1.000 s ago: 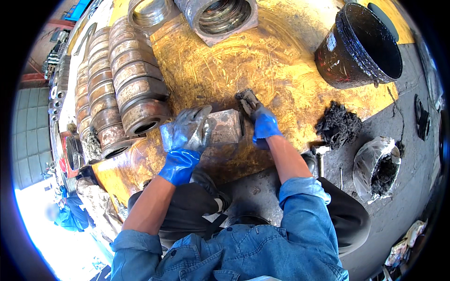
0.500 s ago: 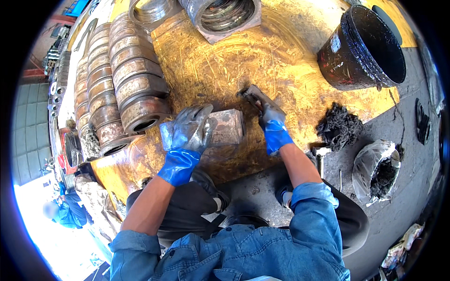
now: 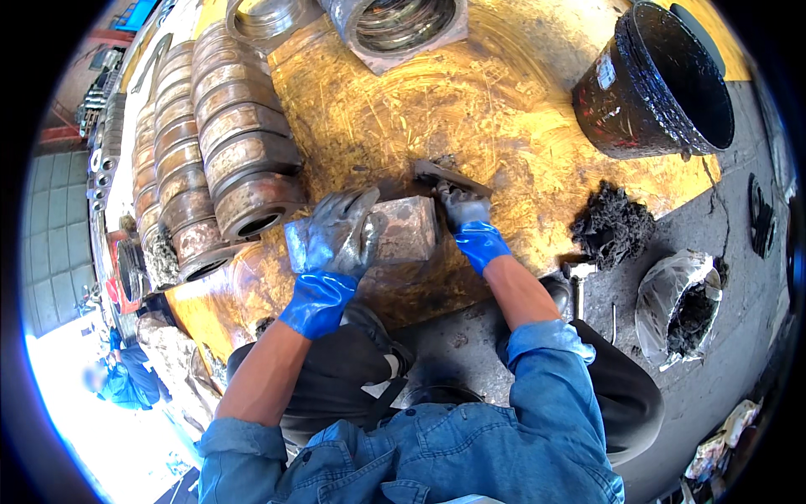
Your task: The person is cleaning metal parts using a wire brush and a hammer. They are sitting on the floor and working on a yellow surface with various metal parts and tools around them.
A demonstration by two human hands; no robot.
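Note:
A rusty, flat-sided metal block [image 3: 409, 228] lies on the worn yellow work surface in front of me. My left hand [image 3: 337, 235], in a grimy blue glove, is wrapped over the block's left end and holds it. Just past the block's right end is my right hand [image 3: 466, 208], gloved alike, its fingers closed round a flat dark bar-like tool [image 3: 457, 179]. The tool lies crosswise above the knuckles. Its exact kind does not show, and a small dark clump [image 3: 447, 160] sits against its far edge.
Rows of rusty metal cylinders [image 3: 252, 160] stand at left. A large hollow metal part [image 3: 403, 25] is at the far side. To the right are a black bucket [image 3: 621, 101], a dark fibrous heap [image 3: 611, 223], a hammer [image 3: 578, 281] and a plastic bag [image 3: 672, 307]. A distant person [image 3: 126, 378] is at left.
My right hand has moved left and nearer to the block's end, and the tool in it has turned from pointing away to lying crosswise. The left hand and the block have stayed put.

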